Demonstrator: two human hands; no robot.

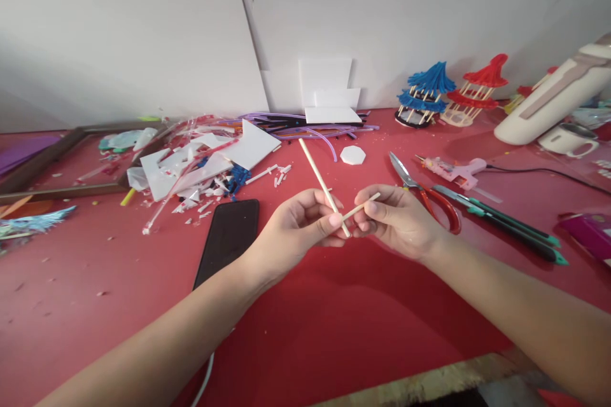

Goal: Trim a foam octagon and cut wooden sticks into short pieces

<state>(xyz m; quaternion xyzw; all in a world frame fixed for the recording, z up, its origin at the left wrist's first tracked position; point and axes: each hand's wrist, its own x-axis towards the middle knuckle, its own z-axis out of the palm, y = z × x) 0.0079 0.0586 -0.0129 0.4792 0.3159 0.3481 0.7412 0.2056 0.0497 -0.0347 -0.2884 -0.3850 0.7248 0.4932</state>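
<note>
Between thumb and fingers, my left hand [308, 219] pinches a long pale wooden stick [316, 170], which slants up to the left. My right hand [394, 216] is closed on a shorter wooden stick [356, 208]. The shorter one crosses toward the lower part of the longer one, close to my left thumb; whether they touch I cannot tell. Both hands are held above the red table [334, 318]. Beyond them lies a white octagonal piece [352, 155]. A black phone [228, 235] rests beside my left wrist.
Paper and foam scraps [191, 165] are heaped at left by a brown frame [62, 191]. At right lie scissors [420, 191], a pink glue gun [453, 170] and a green-black cutter [501, 222]. Blue [424, 95] and red [477, 92] pagoda models stand behind, near a white bottle [548, 95].
</note>
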